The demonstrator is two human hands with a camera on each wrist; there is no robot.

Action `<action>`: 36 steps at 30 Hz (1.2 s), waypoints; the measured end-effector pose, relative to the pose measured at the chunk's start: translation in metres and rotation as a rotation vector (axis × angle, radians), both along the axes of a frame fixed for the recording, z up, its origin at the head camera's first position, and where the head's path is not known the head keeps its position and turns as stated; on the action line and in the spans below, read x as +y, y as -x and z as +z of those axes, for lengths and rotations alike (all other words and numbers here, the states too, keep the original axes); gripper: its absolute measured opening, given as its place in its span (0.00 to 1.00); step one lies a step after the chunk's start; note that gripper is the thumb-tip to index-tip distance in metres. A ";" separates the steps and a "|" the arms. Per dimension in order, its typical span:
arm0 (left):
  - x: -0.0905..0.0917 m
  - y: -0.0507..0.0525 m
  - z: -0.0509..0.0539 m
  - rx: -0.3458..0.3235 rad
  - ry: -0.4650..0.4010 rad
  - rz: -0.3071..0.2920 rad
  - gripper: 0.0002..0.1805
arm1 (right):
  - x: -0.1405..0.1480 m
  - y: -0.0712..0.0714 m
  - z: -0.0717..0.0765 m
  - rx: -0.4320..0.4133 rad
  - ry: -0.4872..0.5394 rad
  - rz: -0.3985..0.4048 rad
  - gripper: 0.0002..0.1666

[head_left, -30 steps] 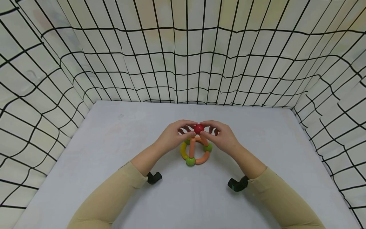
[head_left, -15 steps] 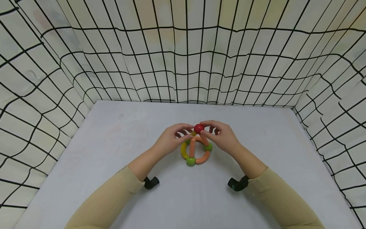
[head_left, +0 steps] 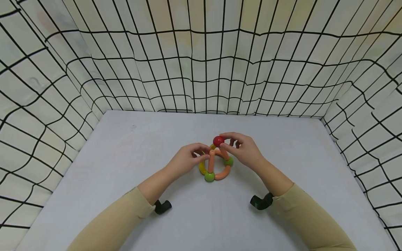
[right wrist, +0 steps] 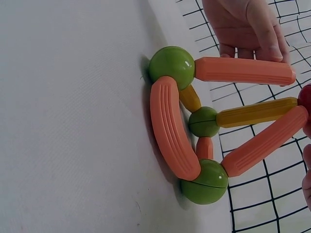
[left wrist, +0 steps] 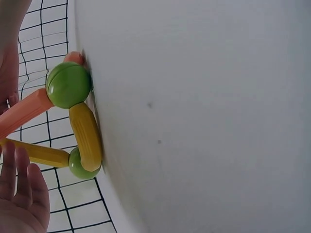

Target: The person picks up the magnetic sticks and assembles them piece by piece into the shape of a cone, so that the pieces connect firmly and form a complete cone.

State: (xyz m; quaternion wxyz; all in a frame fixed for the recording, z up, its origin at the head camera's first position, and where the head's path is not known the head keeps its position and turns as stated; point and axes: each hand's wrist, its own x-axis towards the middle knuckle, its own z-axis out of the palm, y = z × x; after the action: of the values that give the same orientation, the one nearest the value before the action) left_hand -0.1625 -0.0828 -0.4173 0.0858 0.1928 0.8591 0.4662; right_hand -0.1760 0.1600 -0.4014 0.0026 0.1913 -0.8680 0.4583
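Note:
A small frame of orange and yellow rods stands on the table; its base is a ring of curved rods joined by green balls (head_left: 209, 176). A red ball (head_left: 218, 141) sits at its top, where a straight yellow rod (right wrist: 257, 112) and an orange one meet. My right hand (head_left: 243, 146) pinches this ball between thumb and fingers. My left hand (head_left: 185, 158) is at the upper part of the other upright orange rod (right wrist: 245, 71), thumb on one side and fingertips behind it. That rod's upper end shows apart from the red ball. In the left wrist view, the left fingers (left wrist: 22, 187) lie near a yellow rod.
The white table (head_left: 132, 139) reaches out on all sides of the frame. Netting (head_left: 205, 69) with black cords over pale walls encloses it at the back and both sides. A dark wrist mount (head_left: 261, 201) shows at each sleeve cuff.
My left hand has let go of the red ball and moved down and left to the upright orange rod. My right hand has stayed on the ball, and the frame has hardly moved.

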 end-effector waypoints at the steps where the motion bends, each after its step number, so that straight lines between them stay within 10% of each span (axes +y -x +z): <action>1: 0.000 -0.001 0.000 -0.004 -0.001 -0.002 0.15 | 0.000 0.000 0.000 0.001 0.002 0.001 0.23; 36: 0.010 -0.008 -0.004 -0.022 0.004 0.007 0.14 | -0.003 -0.010 0.002 0.009 -0.018 0.040 0.20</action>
State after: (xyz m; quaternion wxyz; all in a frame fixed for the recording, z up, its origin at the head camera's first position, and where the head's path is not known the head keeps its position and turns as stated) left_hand -0.1550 -0.0724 -0.4213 0.0942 0.1846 0.8597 0.4669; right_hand -0.1660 0.1567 -0.3990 -0.0047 0.2107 -0.8681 0.4494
